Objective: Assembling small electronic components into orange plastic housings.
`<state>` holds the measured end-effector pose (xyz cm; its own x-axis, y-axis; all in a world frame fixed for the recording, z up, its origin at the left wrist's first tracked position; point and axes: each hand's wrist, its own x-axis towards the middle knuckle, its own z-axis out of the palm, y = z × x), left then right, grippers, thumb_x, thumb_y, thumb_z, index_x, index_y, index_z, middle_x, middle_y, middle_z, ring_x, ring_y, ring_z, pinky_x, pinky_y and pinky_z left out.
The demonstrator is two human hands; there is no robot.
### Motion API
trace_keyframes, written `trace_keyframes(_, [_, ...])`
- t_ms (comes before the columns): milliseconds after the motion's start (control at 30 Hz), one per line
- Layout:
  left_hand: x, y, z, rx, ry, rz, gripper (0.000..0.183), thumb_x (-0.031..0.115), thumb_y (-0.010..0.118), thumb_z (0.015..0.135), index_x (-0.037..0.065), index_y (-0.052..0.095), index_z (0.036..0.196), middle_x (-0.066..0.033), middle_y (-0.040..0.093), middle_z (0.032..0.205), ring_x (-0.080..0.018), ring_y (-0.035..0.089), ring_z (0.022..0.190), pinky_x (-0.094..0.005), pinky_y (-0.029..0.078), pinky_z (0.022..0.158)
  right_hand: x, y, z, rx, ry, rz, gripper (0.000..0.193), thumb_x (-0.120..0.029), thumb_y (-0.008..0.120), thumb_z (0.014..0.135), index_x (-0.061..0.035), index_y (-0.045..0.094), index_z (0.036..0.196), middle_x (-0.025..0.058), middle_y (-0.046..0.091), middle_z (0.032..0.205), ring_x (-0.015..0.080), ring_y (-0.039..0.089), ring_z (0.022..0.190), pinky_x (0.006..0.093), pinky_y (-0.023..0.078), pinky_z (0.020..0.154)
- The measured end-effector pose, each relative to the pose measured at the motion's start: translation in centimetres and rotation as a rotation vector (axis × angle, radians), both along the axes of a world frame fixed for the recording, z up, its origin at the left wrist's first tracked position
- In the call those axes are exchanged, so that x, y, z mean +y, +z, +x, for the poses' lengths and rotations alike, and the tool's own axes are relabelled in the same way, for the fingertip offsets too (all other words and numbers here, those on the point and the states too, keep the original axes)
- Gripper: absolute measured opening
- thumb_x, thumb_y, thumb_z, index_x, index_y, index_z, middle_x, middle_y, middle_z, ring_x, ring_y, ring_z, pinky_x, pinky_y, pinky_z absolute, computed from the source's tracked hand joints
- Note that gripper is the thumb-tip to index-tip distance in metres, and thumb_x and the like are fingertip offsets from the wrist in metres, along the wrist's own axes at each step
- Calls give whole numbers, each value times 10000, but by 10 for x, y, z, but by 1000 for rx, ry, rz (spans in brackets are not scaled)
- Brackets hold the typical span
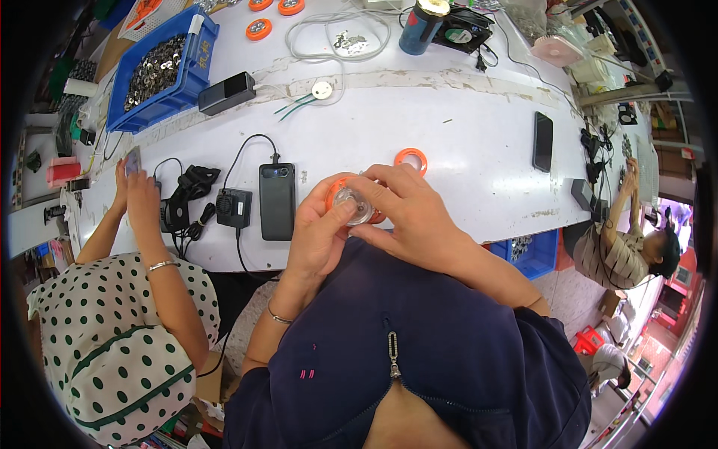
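Close to my body, at the near edge of the white table (479, 157), I hold a round orange puck light with a clear plastic cover (359, 212) between both hands. My left hand (315, 233) is closed around its left side, thumb on the clear face. Over its right side curves my right hand (419, 217), fingers closed on the rim. Part of the orange body is hidden by my fingers. Just beyond my right hand an orange ring (423, 162) lies on the table.
Left of my hands lie a dark power bank (277, 202) with a cable and a small black box (233, 208). A blue crate (202, 56) of small metal parts stands back left; orange puck lights (259, 29) lie farther back. A phone (543, 142) lies right. A co-worker in polka dots (120, 322) sits left.
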<state>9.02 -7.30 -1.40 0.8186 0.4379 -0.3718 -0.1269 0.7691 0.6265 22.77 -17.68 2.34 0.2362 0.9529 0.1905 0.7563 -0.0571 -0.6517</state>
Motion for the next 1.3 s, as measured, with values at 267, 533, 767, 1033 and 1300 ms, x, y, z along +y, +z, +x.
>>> trace_keyframes(267, [1,4,-4,3,12,-36,385,40,558,891,-35,442,1250,-158,570,1148,-226,624,1002,-358,554,860,1,-15,-8,189,-31,73,502,-152,750,702,-104,596,1177,108,562,1078,258,553,875,361,482,721])
trace_keyframes(533, [2,0,-5,17,-28,12,387,36,581,892,-35,449,1248,-148,575,1143,-221,632,978,-341,558,846,2,-10,-6,145,-26,137,467,-121,741,694,-104,613,1143,101,566,1064,269,545,891,358,478,729])
trace_keyframes(767, [0,2,-3,13,-21,-5,348,81,529,925,-39,464,1245,-145,571,1158,-223,609,1028,-349,535,863,6,-5,-1,-33,46,169,456,-97,776,652,-101,643,1088,62,582,974,240,521,793,340,452,660])
trace_keyframes(1033, [0,-2,-3,-38,55,-172,432,194,331,966,-57,415,1307,-175,547,1213,-274,562,1108,-421,479,943,7,-13,2,-92,29,200,421,-188,798,632,-85,630,1004,59,581,892,235,542,739,342,455,636])
trace_keyframes(1300, [0,6,-3,-35,24,-135,408,140,342,954,-55,416,1305,-178,549,1199,-262,571,1089,-405,495,928,6,-18,4,-104,2,198,477,-241,822,618,-91,642,1033,39,589,808,213,577,699,323,463,583])
